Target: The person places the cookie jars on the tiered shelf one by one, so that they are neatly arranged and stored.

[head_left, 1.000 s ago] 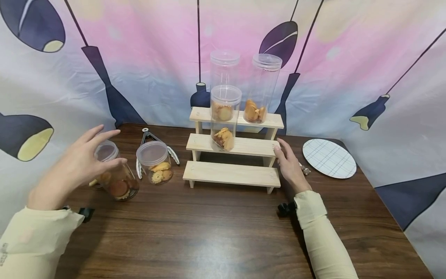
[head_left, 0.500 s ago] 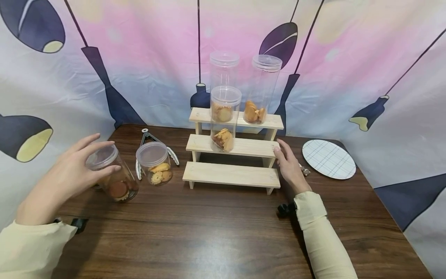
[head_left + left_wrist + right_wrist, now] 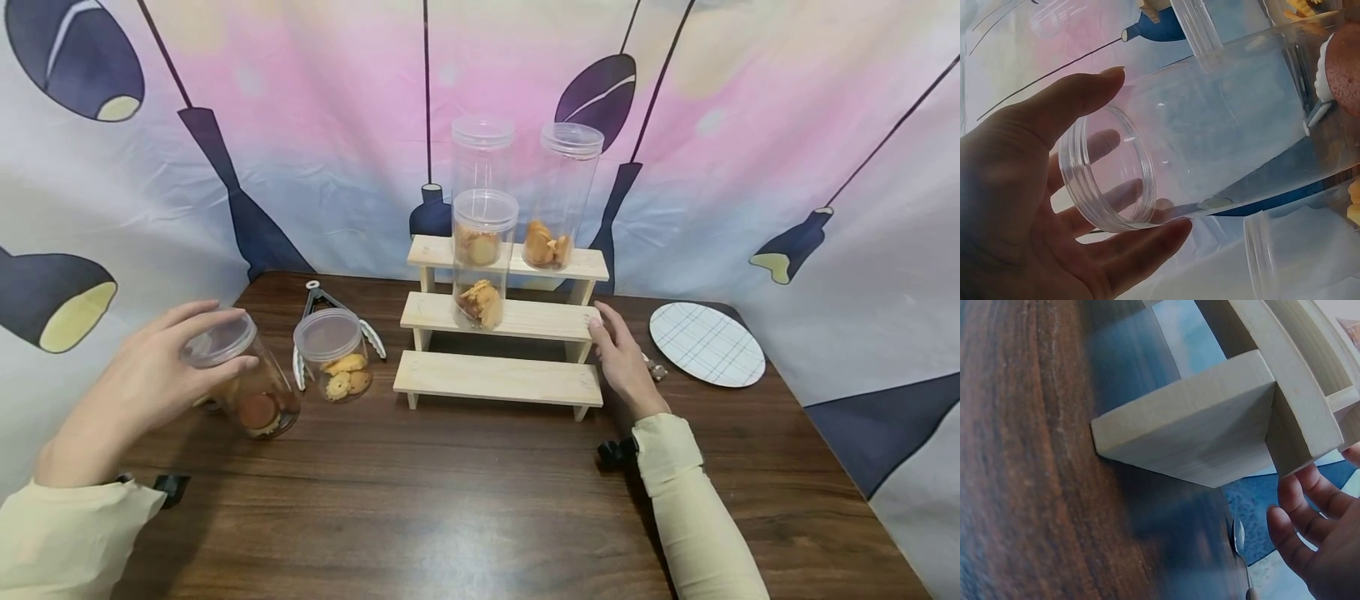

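My left hand (image 3: 146,383) grips the lidded top of a tall clear cookie jar (image 3: 258,408) standing on the table at the left. In the left wrist view, thumb and fingers curve around the jar's clear lid (image 3: 1107,169); brown and yellow cookies lie at its bottom. My right hand (image 3: 622,358) touches the right end of the middle step of a three-step wooden display stand (image 3: 498,375). Seen from the right wrist, its fingertips (image 3: 1307,478) rest against the step's end. Three tall cookie jars stand on it: one jar (image 3: 480,308) on the middle step, two behind, including another jar (image 3: 551,237).
A short cookie jar (image 3: 333,375) stands right of the gripped one, in front of metal tongs (image 3: 315,292). At the right lie an oval checked plate (image 3: 705,343) and a spoon (image 3: 1239,534) beside the stand. A printed cloth (image 3: 337,167) hangs behind the table.
My left hand has moved down and slightly left onto the tall jar's lid, and its fingers have closed in around it. The right hand has stayed at the stand.
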`<move>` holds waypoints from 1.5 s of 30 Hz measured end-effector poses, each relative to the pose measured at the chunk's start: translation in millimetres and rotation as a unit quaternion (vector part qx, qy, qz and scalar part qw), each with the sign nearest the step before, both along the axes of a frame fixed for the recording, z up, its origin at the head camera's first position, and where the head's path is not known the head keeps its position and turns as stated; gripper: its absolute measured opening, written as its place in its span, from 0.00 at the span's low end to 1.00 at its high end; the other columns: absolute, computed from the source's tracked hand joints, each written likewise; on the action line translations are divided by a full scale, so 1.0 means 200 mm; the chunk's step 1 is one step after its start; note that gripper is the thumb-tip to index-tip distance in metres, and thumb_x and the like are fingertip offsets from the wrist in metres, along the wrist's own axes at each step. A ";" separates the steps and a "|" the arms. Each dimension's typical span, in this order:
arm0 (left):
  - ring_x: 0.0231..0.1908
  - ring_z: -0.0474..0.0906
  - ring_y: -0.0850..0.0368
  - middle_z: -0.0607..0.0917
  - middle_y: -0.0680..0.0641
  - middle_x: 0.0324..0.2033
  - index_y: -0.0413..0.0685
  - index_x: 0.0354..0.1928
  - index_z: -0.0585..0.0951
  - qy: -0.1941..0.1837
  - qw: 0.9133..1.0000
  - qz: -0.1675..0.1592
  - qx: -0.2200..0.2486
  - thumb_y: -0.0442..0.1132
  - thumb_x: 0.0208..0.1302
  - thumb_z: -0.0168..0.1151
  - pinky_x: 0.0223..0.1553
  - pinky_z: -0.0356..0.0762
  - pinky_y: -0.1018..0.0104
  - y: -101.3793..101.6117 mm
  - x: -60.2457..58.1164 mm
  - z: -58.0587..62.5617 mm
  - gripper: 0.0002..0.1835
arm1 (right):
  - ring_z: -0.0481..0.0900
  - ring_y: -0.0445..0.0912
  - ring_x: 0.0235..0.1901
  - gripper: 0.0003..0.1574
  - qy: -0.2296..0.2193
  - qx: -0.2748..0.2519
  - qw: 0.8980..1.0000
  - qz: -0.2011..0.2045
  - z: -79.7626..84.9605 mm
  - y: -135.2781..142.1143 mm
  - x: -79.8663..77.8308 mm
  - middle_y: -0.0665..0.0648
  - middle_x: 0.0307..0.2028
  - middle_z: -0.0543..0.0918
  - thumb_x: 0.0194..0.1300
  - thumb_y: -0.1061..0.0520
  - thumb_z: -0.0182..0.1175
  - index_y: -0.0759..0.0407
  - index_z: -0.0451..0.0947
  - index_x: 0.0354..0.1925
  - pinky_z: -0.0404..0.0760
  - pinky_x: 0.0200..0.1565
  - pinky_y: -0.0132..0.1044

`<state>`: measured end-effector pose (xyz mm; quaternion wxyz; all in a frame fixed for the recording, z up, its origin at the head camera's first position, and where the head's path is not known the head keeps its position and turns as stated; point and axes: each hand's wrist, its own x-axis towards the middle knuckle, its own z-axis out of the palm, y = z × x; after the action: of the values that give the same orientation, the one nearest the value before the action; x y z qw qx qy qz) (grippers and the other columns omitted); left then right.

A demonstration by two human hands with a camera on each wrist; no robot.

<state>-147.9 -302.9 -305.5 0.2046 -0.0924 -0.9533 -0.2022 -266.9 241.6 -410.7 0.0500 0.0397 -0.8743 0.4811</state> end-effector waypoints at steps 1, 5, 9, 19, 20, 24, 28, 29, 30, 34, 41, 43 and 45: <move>0.56 0.69 0.25 0.73 0.30 0.61 0.42 0.60 0.80 -0.001 1.000 0.001 0.001 0.45 0.53 0.78 0.47 0.66 0.33 0.00 0.00 0.00 0.33 | 0.72 0.56 0.46 0.44 0.001 -0.002 1.000 0.000 0.00 0.00 0.00 0.62 0.49 0.73 0.72 0.24 0.38 0.37 0.51 0.78 0.70 0.49 0.52; 0.55 0.69 0.28 0.74 0.33 0.60 0.43 0.59 0.81 -0.004 1.000 0.005 0.010 0.45 0.53 0.77 0.47 0.65 0.36 0.01 0.00 0.01 0.31 | 0.72 0.57 0.46 0.45 0.002 -0.002 1.000 -0.001 0.00 0.00 0.00 0.63 0.48 0.73 0.72 0.24 0.38 0.39 0.51 0.78 0.70 0.49 0.52; 0.56 0.68 0.30 0.73 0.34 0.59 0.44 0.58 0.81 -0.008 1.000 0.006 0.016 0.46 0.52 0.78 0.47 0.64 0.37 0.03 0.01 0.03 0.31 | 0.72 0.57 0.47 0.44 -0.002 0.000 1.000 0.000 0.00 0.00 0.00 0.63 0.49 0.73 0.72 0.24 0.38 0.36 0.50 0.78 0.70 0.50 0.52; 0.53 0.72 0.36 0.77 0.40 0.55 0.49 0.55 0.84 0.032 0.999 -0.005 -0.007 0.46 0.46 0.80 0.45 0.65 0.45 0.16 0.09 0.18 0.31 | 0.72 0.57 0.46 0.44 0.000 -0.001 1.000 0.003 -0.01 0.00 0.00 0.63 0.50 0.73 0.72 0.25 0.38 0.37 0.50 0.78 0.70 0.50 0.53; 0.51 0.73 0.37 0.77 0.42 0.55 0.50 0.55 0.84 0.041 0.999 -0.010 -0.013 0.46 0.45 0.81 0.43 0.65 0.48 0.18 0.10 0.19 0.31 | 0.72 0.57 0.46 0.44 -0.001 -0.003 1.000 0.004 -0.01 -0.01 0.00 0.63 0.50 0.73 0.72 0.25 0.38 0.37 0.50 0.78 0.70 0.50 0.53; 0.47 0.77 0.45 0.80 0.47 0.53 0.53 0.54 0.85 0.075 0.996 -0.043 -0.025 0.45 0.42 0.82 0.41 0.66 0.59 0.28 0.13 0.23 0.32 | 0.72 0.57 0.47 0.43 -0.007 -0.009 1.000 0.006 -0.01 -0.01 0.00 0.63 0.51 0.73 0.72 0.24 0.38 0.35 0.51 0.78 0.70 0.50 0.52; 0.46 0.78 0.51 0.81 0.51 0.53 0.56 0.54 0.86 0.095 0.992 -0.084 -0.013 0.42 0.39 0.84 0.42 0.66 0.67 0.39 0.11 0.25 0.33 | 0.72 0.57 0.47 0.44 -0.006 -0.007 1.000 0.001 -0.01 -0.01 0.00 0.63 0.52 0.74 0.72 0.24 0.38 0.35 0.50 0.78 0.70 0.50 0.53; 0.46 0.79 0.52 0.81 0.51 0.53 0.56 0.54 0.86 0.099 0.990 -0.097 -0.009 0.42 0.39 0.84 0.41 0.67 0.68 0.42 0.10 0.25 0.33 | 0.72 0.57 0.47 0.44 -0.006 -0.006 1.000 0.000 -0.01 -0.01 0.00 0.63 0.53 0.74 0.72 0.24 0.38 0.35 0.50 0.78 0.70 0.51 0.53; 0.46 0.79 0.52 0.81 0.51 0.53 0.55 0.54 0.86 0.101 0.989 -0.108 -0.008 0.41 0.40 0.84 0.42 0.68 0.69 0.45 0.09 0.26 0.33 | 0.72 0.57 0.48 0.44 -0.006 -0.006 1.000 -0.001 -0.01 -0.01 -0.01 0.63 0.53 0.74 0.72 0.24 0.38 0.35 0.50 0.78 0.70 0.51 0.53; 0.47 0.79 0.53 0.81 0.51 0.53 0.55 0.53 0.86 0.102 0.983 -0.149 -0.002 0.43 0.41 0.83 0.42 0.73 0.66 0.57 0.04 0.25 0.31 | 0.72 0.57 0.48 0.44 -0.005 -0.007 1.000 -0.002 0.00 0.00 0.00 0.64 0.54 0.74 0.72 0.24 0.38 0.35 0.50 0.78 0.70 0.52 0.54; 0.49 0.78 0.52 0.80 0.48 0.54 0.54 0.54 0.85 0.111 0.968 -0.224 0.000 0.47 0.47 0.80 0.43 0.80 0.55 0.79 -0.06 0.22 0.29 | 0.72 0.58 0.47 0.44 -0.006 -0.007 1.000 -0.002 0.01 -0.01 0.00 0.63 0.54 0.74 0.72 0.24 0.38 0.37 0.50 0.78 0.70 0.50 0.53; 0.50 0.78 0.52 0.80 0.48 0.54 0.54 0.55 0.85 0.109 0.963 -0.248 0.006 0.48 0.48 0.80 0.45 0.79 0.55 0.87 -0.08 0.22 0.29 | 0.72 0.57 0.47 0.44 -0.007 -0.006 1.000 -0.002 0.00 0.00 0.00 0.63 0.55 0.74 0.72 0.24 0.38 0.37 0.50 0.78 0.70 0.50 0.53; 0.51 0.77 0.53 0.79 0.49 0.54 0.56 0.55 0.85 0.102 0.959 -0.265 0.012 0.48 0.49 0.80 0.46 0.78 0.56 0.94 -0.09 0.23 0.28 | 0.72 0.57 0.47 0.45 -0.005 -0.007 1.000 -0.004 0.00 -0.01 0.00 0.63 0.55 0.74 0.72 0.24 0.38 0.37 0.51 0.78 0.70 0.50 0.54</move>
<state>-166.5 -115.1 -259.8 0.2408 -0.3591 -0.8664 -0.2497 -266.9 240.6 -410.8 0.0477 0.0338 -0.8713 0.4873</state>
